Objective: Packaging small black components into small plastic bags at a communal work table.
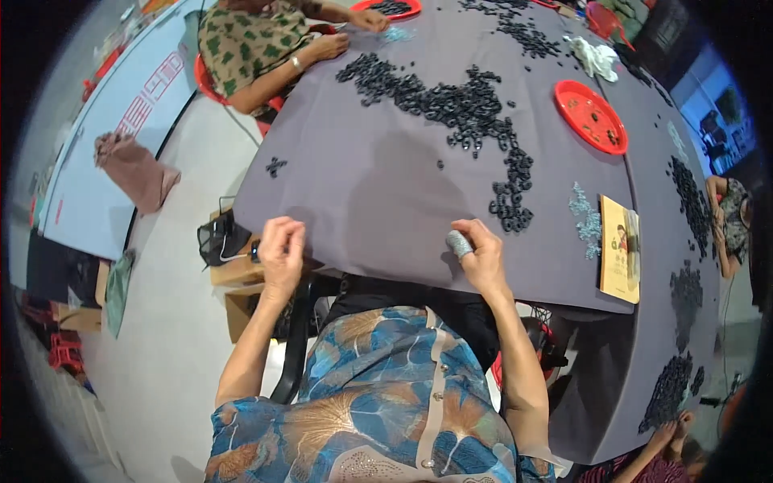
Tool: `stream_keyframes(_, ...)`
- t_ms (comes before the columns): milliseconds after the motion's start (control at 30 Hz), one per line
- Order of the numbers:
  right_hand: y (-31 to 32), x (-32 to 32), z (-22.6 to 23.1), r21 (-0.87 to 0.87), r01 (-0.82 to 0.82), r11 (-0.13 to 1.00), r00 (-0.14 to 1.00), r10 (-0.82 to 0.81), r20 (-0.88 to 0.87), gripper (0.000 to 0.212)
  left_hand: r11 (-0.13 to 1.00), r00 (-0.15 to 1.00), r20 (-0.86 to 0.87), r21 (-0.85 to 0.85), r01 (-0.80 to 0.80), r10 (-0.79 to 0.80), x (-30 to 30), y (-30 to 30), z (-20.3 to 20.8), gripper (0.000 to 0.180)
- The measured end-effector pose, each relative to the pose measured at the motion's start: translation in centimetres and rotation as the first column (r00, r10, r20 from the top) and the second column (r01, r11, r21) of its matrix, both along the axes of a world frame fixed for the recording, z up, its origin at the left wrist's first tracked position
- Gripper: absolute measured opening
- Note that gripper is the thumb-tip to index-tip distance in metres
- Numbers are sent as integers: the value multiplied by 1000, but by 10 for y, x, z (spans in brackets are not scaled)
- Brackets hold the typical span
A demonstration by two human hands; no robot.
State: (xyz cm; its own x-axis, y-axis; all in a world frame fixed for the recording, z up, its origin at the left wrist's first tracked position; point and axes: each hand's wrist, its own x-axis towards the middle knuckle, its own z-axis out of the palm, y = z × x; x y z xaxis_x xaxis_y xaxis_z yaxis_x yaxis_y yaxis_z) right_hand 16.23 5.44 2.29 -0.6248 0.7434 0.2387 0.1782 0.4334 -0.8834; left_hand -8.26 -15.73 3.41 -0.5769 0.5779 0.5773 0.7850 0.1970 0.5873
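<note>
At the near edge of the round table under its grey cloth (378,201), we have both hands resting on the rim, and the work looks to us like a pause between picks, not a pick under way. Our left hand (282,253) sits at the near-left edge with its fingers curled together into a loose fist; whether anything small is pinched inside it we cannot tell. To its right, our right hand (481,258) lies on the cloth with the fingers bent inward, the fingertip (459,243) nearest the middle wrapped in a grey cover (a protective sleeve, by the look of it), and nothing visibly held. Farther out, and well apart from both hands, the long heap of small black ring-shaped parts (467,113) runs across the middle of the table and trails down toward the near right, its tail ending just beyond our right hand. Right of that lies a scatter of small pale blue-grey pieces (586,217), then a thin yellow booklet (620,249), with a round red plastic plate (590,117) farther off.

We judge that the next move calls for a short reach forward with the right hand to the near tail of the black parts, opening the fingers enough to take a few.
</note>
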Motion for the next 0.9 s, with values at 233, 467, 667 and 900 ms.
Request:
stream_keyframes(233, 4, -4, 2, 102, -32, 994, 997, 39, -67, 20, 920, 906, 162, 29, 391, -390, 26, 127, 8, 13)
stream_keyframes(467, 2, -1, 2, 90, -46, 995, 996, 53, -69, 22, 840, 837, -92, 3, 543, -540, 18, 273, -14, 21)
stream_keyframes(667, 6, 0, 1, 113, -100, 989, 994, 105, -42, 25, 875, 860, -172, -170, 454, -480, 37, 334, -16, 19)
stream_keyframes(900, 9, -1, 1, 92, -113, 989, 992, 117, -39, 25, 884, 863, -214, -217, 414, -457, 40, 339, -24, 21)
